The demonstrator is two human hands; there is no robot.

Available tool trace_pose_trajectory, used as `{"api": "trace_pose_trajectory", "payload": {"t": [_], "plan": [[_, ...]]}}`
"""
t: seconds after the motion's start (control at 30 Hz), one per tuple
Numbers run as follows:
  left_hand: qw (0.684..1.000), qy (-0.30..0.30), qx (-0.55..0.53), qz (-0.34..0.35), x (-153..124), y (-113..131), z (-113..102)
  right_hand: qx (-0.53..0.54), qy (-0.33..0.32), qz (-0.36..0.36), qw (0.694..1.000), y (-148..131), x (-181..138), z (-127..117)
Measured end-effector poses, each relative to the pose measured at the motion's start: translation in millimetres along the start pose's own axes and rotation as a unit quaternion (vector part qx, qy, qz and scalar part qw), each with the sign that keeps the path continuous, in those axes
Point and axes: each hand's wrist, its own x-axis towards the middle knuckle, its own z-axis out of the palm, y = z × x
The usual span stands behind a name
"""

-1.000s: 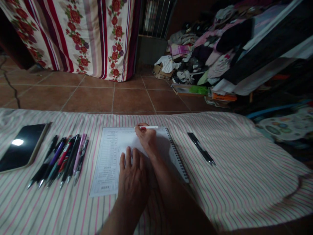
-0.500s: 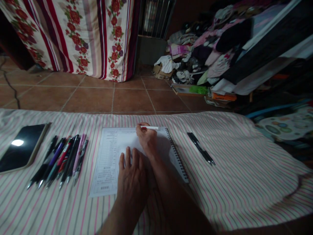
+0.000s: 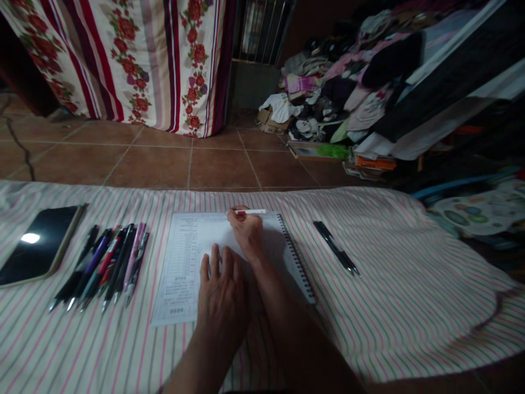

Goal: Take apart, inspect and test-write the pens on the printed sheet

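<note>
A spiral-bound notebook (image 3: 176,273) with a printed table down its left side lies open on the striped cloth. My left hand (image 3: 222,287) rests flat on the page, palm down, fingers spread. Close by, my right hand (image 3: 247,232) pinches a white pen (image 3: 255,212) with a red part near the top edge of the page. The pen's tip is hidden behind the fingers. Shadow from my right arm falls over the right half of the page, beside the black spiral binding (image 3: 297,257).
Several pens (image 3: 102,268) lie side by side left of the notebook, and a phone (image 3: 39,243) is beyond them. More dark pens (image 3: 336,249) lie to the right. Past the striped cloth (image 3: 410,273) are floor tiles (image 3: 221,167), a floral curtain (image 3: 159,65) and heaped clothes (image 3: 328,82).
The white pen has tilted slightly in my right hand, its free end a little higher. My left hand stays flat on the page.
</note>
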Motion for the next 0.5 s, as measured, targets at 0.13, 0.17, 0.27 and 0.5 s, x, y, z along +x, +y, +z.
{"api": "trace_pose_trajectory", "payload": {"t": [0.13,0.17,0.27,0.5], "plan": [[1.0,0.007,0.003,0.003,-0.8,-0.6,0.2,-0.024,-0.006,-0.01,1.0,0.0,0.4,0.0],[1.0,0.007,0.001,0.004,-0.7,-0.7,-0.2,-0.024,-0.007,-0.007,1.0,-0.3,0.4,-0.2],[1.0,-0.002,-0.009,0.002,0.3,-0.5,-2.2,-0.025,-0.014,0.003,1.0,-0.9,0.3,-1.1],[0.999,-0.023,-0.021,-0.013,2.9,1.9,-8.1,0.015,0.001,0.005,1.0,-1.3,-0.1,-3.1]]}}
